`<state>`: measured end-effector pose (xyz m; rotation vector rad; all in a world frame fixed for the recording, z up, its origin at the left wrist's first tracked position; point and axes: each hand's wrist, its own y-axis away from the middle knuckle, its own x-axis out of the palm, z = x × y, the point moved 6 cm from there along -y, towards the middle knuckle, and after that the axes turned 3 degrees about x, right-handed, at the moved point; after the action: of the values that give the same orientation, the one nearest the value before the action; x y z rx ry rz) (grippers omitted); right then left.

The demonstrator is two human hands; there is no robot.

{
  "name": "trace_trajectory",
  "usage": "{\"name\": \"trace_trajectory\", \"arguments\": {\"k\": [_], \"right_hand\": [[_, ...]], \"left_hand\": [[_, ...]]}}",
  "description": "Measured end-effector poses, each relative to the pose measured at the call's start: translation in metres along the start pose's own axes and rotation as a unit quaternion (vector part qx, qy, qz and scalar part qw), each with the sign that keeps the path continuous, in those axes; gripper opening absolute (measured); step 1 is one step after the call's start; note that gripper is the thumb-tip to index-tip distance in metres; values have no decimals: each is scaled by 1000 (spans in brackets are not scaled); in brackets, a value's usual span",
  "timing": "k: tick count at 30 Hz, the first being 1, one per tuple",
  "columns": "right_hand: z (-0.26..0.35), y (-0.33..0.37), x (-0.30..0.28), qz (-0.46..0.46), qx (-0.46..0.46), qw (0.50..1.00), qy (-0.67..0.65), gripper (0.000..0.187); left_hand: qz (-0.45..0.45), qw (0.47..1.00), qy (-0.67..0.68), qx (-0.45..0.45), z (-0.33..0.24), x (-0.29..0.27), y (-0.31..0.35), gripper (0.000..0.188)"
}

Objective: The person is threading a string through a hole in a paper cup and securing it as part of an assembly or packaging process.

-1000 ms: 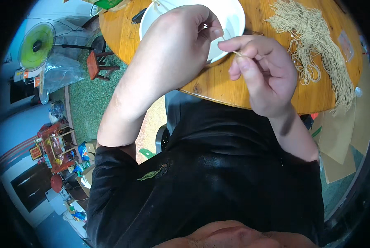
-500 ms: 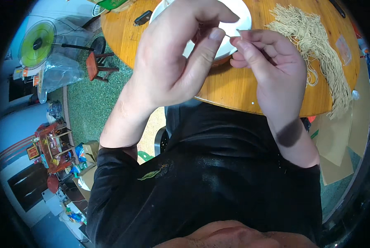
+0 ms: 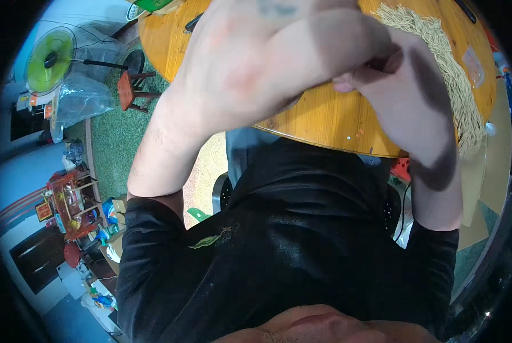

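My left hand is raised over the table with its back toward me, blurred by motion. Its fingers reach to the right, across the fingers of my right hand, and their tips are hidden. My right hand is partly shaded, with its fingers curled in under the left. Whatever lies between the hands cannot be made out. A bundle of cream cords lies on the wooden table just beyond my right hand and hangs over the edge.
A black object lies at the table's left. Small clear plastic lies right of the cords. A red wooden stool and a green fan stand to the left. A green leaf-like piece clings to my black shirt.
My left hand has swung right and turned over, now covering the white bowl and meeting the right hand. My right hand has shifted slightly right and down. The thin strand between them is hidden.
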<state>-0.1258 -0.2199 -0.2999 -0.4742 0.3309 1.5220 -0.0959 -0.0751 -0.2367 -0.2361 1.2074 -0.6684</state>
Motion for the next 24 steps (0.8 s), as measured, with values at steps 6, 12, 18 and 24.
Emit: {"name": "trace_trajectory", "arguments": {"k": [6,12,18,24], "right_hand": [[-4,-2,-3,97,14,991,-94,14],[-22,2,-10,151,1,980,-130,15],[-38,1,-17,165,0,970,-176,14],[-37,6,-26,158,-21,968,-195,11]], "left_hand": [[-95,977,121,-150,12,7,-8,24],[-76,959,168,-213,16,19,5,43],[-11,941,276,-193,8,27,15,39],[69,812,439,-378,15,46,29,27]]}}
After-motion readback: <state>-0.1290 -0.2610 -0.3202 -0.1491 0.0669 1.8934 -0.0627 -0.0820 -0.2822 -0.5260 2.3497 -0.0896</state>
